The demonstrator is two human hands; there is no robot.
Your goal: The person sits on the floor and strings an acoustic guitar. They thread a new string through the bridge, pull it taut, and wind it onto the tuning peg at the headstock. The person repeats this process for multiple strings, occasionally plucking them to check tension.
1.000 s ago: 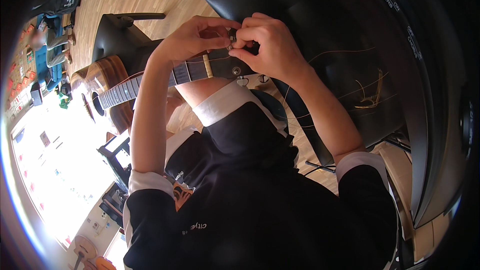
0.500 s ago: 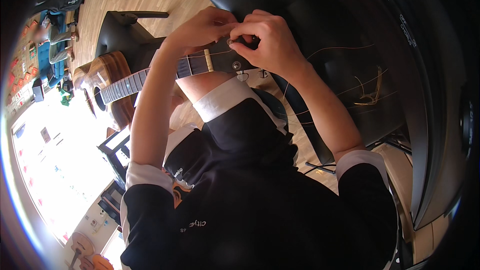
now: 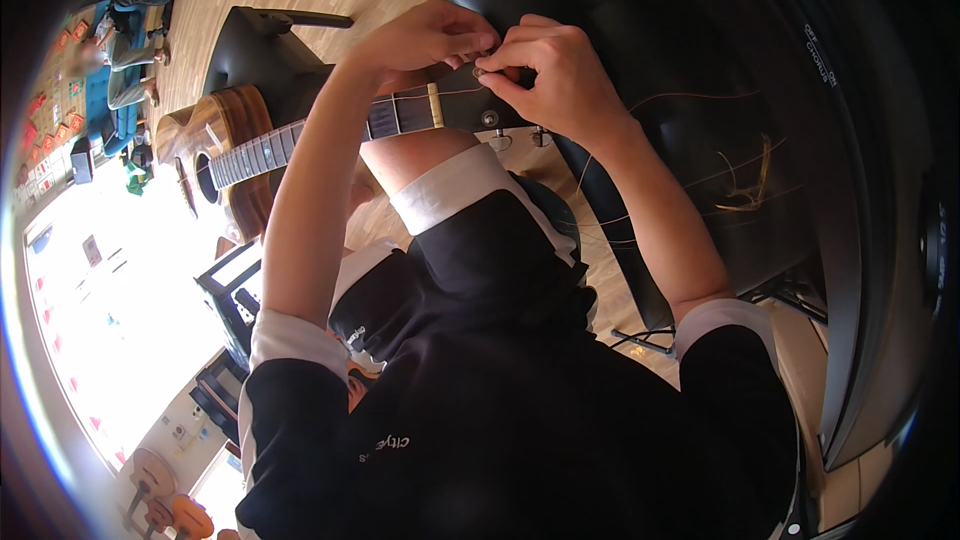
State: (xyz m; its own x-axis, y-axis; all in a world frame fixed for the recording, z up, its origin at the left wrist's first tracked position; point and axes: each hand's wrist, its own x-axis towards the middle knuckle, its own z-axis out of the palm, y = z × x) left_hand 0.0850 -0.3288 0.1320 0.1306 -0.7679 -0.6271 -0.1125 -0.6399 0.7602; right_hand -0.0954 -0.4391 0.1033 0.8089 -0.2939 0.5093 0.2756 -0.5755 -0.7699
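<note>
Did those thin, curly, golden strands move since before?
No, the thin golden strands lie at the same spot on the wide, black, padded bench.

Relative to my right grip (image 3: 557, 65): headstock (image 3: 513, 111) below, guitar body (image 3: 240, 122) left beyond my left grip (image 3: 425, 38), loose strings (image 3: 745, 204) right, lying on the seat (image 3: 690, 140).

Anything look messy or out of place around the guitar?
Yes: a yellowish tangle lies on the black seat at the view's right, with thin strands trailing loose across it. They look odd, scattered rather than coiled. I see no damage on the guitar.
</note>
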